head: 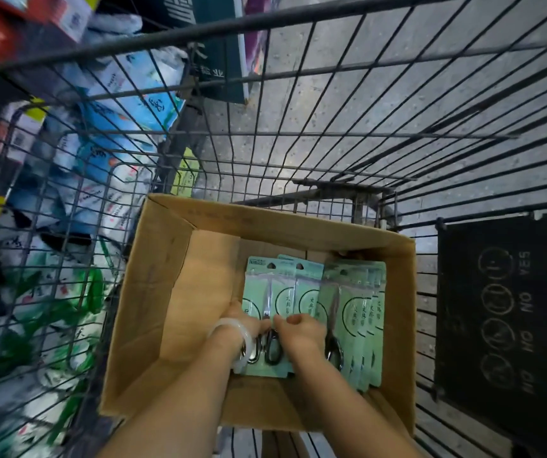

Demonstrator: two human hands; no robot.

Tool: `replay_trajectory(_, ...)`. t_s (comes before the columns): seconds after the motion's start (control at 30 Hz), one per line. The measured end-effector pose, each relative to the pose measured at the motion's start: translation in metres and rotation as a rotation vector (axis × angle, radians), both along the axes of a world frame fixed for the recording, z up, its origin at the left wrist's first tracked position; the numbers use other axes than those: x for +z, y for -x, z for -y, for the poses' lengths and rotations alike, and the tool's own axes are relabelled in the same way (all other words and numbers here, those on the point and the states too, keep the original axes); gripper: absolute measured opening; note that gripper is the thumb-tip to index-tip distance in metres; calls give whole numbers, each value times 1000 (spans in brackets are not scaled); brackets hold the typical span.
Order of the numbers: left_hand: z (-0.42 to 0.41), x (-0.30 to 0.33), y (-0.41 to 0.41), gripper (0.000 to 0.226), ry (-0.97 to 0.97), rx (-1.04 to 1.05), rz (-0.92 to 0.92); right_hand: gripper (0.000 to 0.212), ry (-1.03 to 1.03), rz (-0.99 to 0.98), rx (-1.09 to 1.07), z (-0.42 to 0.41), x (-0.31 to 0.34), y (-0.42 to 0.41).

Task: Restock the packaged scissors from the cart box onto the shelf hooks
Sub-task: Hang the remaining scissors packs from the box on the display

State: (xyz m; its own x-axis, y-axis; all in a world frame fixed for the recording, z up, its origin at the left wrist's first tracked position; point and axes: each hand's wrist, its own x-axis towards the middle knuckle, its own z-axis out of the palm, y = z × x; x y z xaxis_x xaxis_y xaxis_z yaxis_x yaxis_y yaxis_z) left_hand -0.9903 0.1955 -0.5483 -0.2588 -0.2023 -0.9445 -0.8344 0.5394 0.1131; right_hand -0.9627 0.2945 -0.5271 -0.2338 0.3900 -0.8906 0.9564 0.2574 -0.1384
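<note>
Looking down from the head camera, both hands were already in the cardboard box (153, 292) sitting in the wire cart (331, 94). The left hand (242, 320) had its fingers curled onto the left edge of the front scissor pack (267, 292), and the right hand (300, 328) pinched the same pack near the middle, thumb on top — so both were gripping it, as far as I could tell. The other scissor packs (361, 312) were stacked overlapping just beside it, against the right wall of the box. My take on doing this bit well: peel only the top card or a small bunch, keep the hang holes at the far end lined up so they slide onto a hook in one go, and lift straight up so the neighbouring cards don't drag along. A white bangle (232, 325) sat on the left wrist. What could get in the way — the box walls were tall, and the cart's wire sides boxed everything in. Bagged goods (106, 137) were piled outside the cart on the left, and a dark sign panel (503, 312) hung on its right side. No shelf hooks were in view.
</note>
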Motion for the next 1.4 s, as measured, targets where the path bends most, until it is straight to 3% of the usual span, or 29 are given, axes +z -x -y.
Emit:
replay_trajectory(0.17, 3, 1, -1, 56, -81, 130, -29, 34, -49, -70, 84, -7, -2, -3)
replay_trajectory(0.27, 4, 3, -3, 41, -110, 210, -54, 43, -52, -121, 10, -12, -1, -3)
replay_trajectory(0.37, 6, 10, 1, 40, -154, 200, -46, 54, -25, -166, -77, -16, 2, -4)
replay_trajectory(0.57, 17, 36, 6, 38, -233, 208, 23, 80, 269, -211, -333, -15, 11, -8)
replay_trajectory(0.67, 27, 45, 2, 40, -286, 235, 45, 55, 441, -131, -465, -31, 17, -6)
replay_trajectory(0.77, 34, 60, -4, 42, -265, 226, -10, 24, 389, -148, -219, -43, 30, -7)
replay_trajectory(0.83, 36, 76, -7, 39, -288, 251, -43, 14, 336, -224, -121, -43, 46, -6)
replay_trajectory(0.93, 43, 106, -5, 26, -305, 323, -126, 13, 292, -366, -65, -41, 77, 4)
replay_trajectory(1.07, 67, 156, 1, 31, -272, 355, -325, 40, 277, -526, 22, -30, 126, 21)
replay_trajectory(1.17, 94, 202, -4, 36, -229, 285, -501, 20, 301, -656, 124, -9, 167, 29)
replay_trajectory(1.3, 138, 275, -39, 39, -167, 332, -698, 25, 342, -788, 219, 36, 224, 26)
replay_trajectory(1.4, 180, 326, -92, 18, -125, 427, -793, 23, 447, -861, 309, 83, 272, -1)
